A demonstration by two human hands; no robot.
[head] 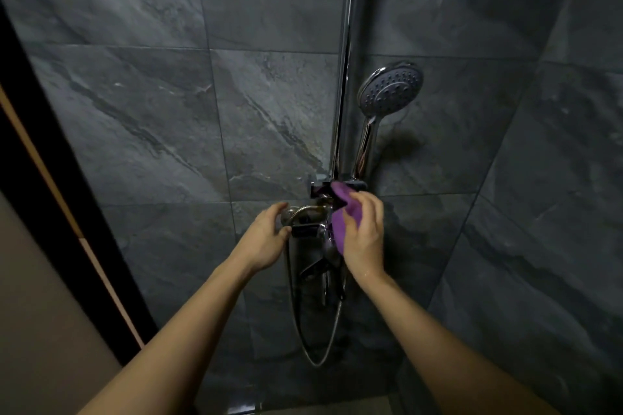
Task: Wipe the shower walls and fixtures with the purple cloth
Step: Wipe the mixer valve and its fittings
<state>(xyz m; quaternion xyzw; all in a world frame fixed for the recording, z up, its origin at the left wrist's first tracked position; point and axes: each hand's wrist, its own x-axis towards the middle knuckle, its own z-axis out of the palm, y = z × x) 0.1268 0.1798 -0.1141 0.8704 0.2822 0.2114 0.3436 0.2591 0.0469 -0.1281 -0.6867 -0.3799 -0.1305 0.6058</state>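
While the left hand point(268, 239) is gripping a chrome knob point(286, 215), the right hand point(364, 236) is clamping the soft purple cloth point(340, 212) against the shiny mixer point(320, 229).

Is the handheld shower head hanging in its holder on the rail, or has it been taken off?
In its holder. The handheld shower head stands upright beside the chrome rail, its handle running down into the bracket, and neither hand holds it.

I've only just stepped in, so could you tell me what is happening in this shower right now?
A person is cleaning the chrome shower fittings on a dark tiled wall. The right hand presses a purple cloth against the mixer valve, just below the rail bracket. The left hand grips the knob at the valve's left end. The handheld shower head sits in its holder above, and the hose hangs in a loop below.
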